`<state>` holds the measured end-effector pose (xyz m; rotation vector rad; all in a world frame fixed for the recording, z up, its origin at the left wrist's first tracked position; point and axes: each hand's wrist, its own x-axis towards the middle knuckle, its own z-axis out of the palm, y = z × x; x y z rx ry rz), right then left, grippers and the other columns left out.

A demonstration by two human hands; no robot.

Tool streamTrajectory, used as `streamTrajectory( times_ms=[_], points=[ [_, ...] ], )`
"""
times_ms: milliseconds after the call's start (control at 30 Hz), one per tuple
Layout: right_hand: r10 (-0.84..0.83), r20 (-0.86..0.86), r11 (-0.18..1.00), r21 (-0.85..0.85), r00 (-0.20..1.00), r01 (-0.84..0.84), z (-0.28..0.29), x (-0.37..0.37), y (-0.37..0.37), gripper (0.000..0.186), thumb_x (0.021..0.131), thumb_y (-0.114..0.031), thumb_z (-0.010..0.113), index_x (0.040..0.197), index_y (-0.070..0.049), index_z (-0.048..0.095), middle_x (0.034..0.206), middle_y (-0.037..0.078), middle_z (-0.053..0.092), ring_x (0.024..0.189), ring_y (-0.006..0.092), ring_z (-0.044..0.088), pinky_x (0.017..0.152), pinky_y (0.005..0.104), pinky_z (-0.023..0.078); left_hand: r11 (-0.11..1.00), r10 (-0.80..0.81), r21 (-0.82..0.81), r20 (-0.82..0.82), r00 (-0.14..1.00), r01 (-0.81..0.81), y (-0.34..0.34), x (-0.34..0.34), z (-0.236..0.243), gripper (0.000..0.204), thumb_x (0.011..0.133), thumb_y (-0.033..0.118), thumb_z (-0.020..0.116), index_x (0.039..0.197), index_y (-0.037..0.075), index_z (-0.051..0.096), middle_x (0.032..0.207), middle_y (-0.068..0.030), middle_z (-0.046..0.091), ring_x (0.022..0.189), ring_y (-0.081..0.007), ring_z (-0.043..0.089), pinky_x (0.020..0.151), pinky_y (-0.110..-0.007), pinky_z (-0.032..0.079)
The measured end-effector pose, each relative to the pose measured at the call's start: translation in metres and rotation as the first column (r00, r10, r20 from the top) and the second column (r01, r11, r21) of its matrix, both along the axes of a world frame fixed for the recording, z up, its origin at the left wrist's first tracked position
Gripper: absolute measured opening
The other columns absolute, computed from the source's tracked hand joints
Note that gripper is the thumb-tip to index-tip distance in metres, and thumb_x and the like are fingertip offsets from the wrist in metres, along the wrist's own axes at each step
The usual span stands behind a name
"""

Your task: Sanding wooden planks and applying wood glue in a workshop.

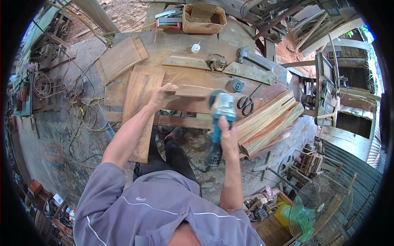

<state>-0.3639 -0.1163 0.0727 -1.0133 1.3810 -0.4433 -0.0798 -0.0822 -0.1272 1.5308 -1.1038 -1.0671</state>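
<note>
My right hand (228, 137) is wrapped round the body of a teal angle grinder (222, 110), which hangs upright with its head toward the bench. The grinder's dark disc is at the right end of a narrow wooden strip (192, 92); the picture is blurred there, so I cannot tell whether they touch. Gripping the strip's left end is my left hand (161, 96), fingers bent over it. Under my left forearm a wide brown board (141, 88) lies across the bench's near edge. A black cord runs down from the grinder.
Black scissors (248, 104) and a tape measure (235, 85) lie right of the grinder, beside stacked planks (269, 123). Farther back are a hammer (254, 58), a white glue bottle (195, 47) and a wooden tub (204, 19). A fan (321, 207) stands low right; cables (84, 112) tangle at left.
</note>
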Motion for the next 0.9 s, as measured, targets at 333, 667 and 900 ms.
streamTrajectory(
  times_ms=[333,667,900],
  points=[
    [0.141,-0.018,0.989,-0.045,0.990,-0.141,-0.004,0.034,0.006,0.058,0.096,-0.056,0.065,0.108,0.001,0.063,0.078,0.005,0.066,0.067,0.0166,0.069,0.060,0.0300,0.055,0.996,-0.027,-0.084,-0.307,0.951,0.001,0.002,0.001,-0.008,0.034,0.081,-0.007,0.079,0.110,0.004,0.067,0.111,-0.0029,0.069,0.102,-0.0116,0.064,0.091,-0.030,0.054],
    [0.016,-0.041,1.000,0.013,0.999,-0.015,0.003,0.008,-0.001,0.053,0.097,-0.052,0.065,0.108,0.000,0.064,0.080,0.007,0.068,0.066,0.0152,0.067,0.060,0.0303,0.054,0.997,-0.034,-0.078,-0.166,0.986,0.021,0.001,-0.001,-0.004,0.031,0.083,-0.003,0.080,0.110,0.009,0.071,0.111,0.0038,0.068,0.097,-0.0066,0.060,0.083,-0.023,0.049],
    [-0.219,0.093,0.974,-0.037,0.971,0.223,-0.005,-0.024,-0.012,0.053,0.101,-0.050,0.060,0.113,0.002,0.056,0.081,0.009,0.065,0.066,0.0191,0.069,0.059,0.0322,0.056,0.988,-0.021,-0.152,-0.030,0.999,0.016,0.001,-0.001,-0.005,0.029,0.083,0.001,0.082,0.108,0.009,0.069,0.108,-0.0001,0.070,0.097,-0.0086,0.062,0.085,-0.027,0.052]
  ],
)
